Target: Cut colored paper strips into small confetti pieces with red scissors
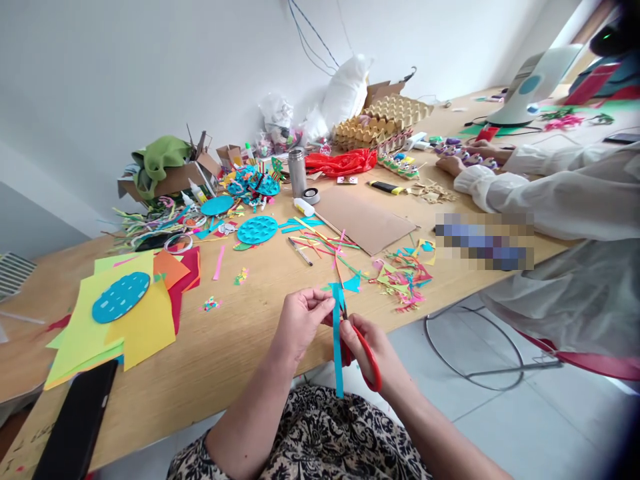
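Observation:
A narrow blue paper strip [338,353] hangs upright between my hands at the table's front edge. My left hand [306,319] pinches it near the top between thumb and fingers. In my right hand [371,343] are red-handled scissors [373,373], their blades pointing away from me beside the strip's upper part. Just beyond the scissors lies a small blue paper scrap [353,283]. Thin coloured paper strips [325,243] are scattered further back, and a pile of cut scraps [403,277] lies to the right.
Coloured paper sheets [80,320] and a black phone [77,420] lie at the left. Behind are a blue oval [257,230], cardboard [363,220], a metal bottle [297,173] and egg trays [385,120]. Another person's hands [453,165] work at the right.

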The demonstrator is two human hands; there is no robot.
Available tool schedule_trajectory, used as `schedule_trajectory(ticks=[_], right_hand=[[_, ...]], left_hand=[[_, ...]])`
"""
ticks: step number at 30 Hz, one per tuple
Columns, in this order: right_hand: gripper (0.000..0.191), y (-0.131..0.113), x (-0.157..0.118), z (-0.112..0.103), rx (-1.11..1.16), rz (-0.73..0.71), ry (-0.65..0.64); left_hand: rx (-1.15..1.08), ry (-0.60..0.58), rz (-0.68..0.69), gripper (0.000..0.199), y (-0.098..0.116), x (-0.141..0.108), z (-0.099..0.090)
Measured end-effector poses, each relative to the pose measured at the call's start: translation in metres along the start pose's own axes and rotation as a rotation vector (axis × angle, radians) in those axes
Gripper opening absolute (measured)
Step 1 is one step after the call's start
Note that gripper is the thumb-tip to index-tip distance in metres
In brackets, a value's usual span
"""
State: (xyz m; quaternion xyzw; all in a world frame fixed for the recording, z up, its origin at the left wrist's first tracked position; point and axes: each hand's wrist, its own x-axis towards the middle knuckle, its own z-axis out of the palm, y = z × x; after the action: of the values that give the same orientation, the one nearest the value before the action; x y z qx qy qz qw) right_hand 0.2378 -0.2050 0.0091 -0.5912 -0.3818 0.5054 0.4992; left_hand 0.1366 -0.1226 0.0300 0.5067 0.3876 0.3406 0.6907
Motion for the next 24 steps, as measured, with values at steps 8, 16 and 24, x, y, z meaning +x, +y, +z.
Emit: schedule_trajectory(ticks=[8,16,24], right_hand=[[0.047,0.006,0.003,0.010,0.098,0.017,0.030],[0.045,0.009,0.003,0.016,0.168,0.029,0.060],[0.043,0.012,0.002,0.017,0.143,0.030,0.038]], left_hand=[[0.146,0.164,0.111,0.014,-0.011,0.000,0.004],[0.214,0.229,0.153,0.014,-0.019,-0.001,0.008],[0.232,0.215,0.169,0.015,-0.023,-0.003,0.007]])
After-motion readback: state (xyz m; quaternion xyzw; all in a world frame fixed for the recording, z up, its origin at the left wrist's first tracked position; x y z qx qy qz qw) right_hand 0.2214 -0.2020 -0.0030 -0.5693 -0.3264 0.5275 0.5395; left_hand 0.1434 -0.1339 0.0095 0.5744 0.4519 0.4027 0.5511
